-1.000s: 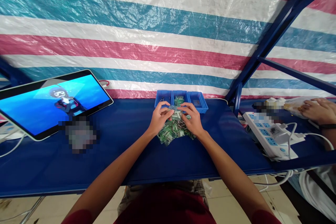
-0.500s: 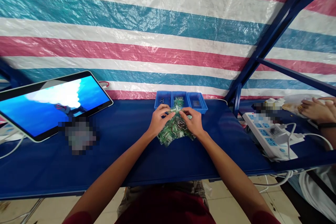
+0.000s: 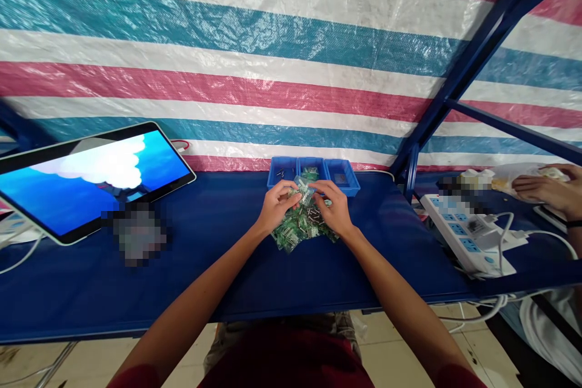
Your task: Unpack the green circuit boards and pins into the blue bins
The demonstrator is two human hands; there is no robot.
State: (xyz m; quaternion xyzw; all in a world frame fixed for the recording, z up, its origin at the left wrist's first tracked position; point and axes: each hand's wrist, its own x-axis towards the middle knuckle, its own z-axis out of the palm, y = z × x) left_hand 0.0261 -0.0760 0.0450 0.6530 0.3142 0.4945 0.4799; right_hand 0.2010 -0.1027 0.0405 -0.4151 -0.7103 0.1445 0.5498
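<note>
A small clear plastic bag (image 3: 302, 183) with something pale inside stands up between my two hands. My left hand (image 3: 278, 205) pinches its left side between thumb and fingers. My right hand (image 3: 333, 206) has its fingers bent at the bag's right side, closed on its edge. Under and between the hands lies a pile of small clear and green bags (image 3: 297, 227) holding metal pieces. Just behind them stand three joined blue bins (image 3: 348, 190); the left holds a few dark pieces, the middle green bags, the right something small.
A tablet-like screen (image 3: 100, 179) leans at the left, near a blurred object (image 3: 139, 233). A white power strip (image 3: 468, 236) with cables lies at the right. Beyond it, another person's hands (image 3: 545, 188) handle a plastic bag. Blue metal frame bars (image 3: 448, 97) rise behind.
The small bag between my hands has tilted upright and shows more above my fingertips. My fingers have shifted slightly. At the right, the other person's hands have moved left and spread over their bag.
</note>
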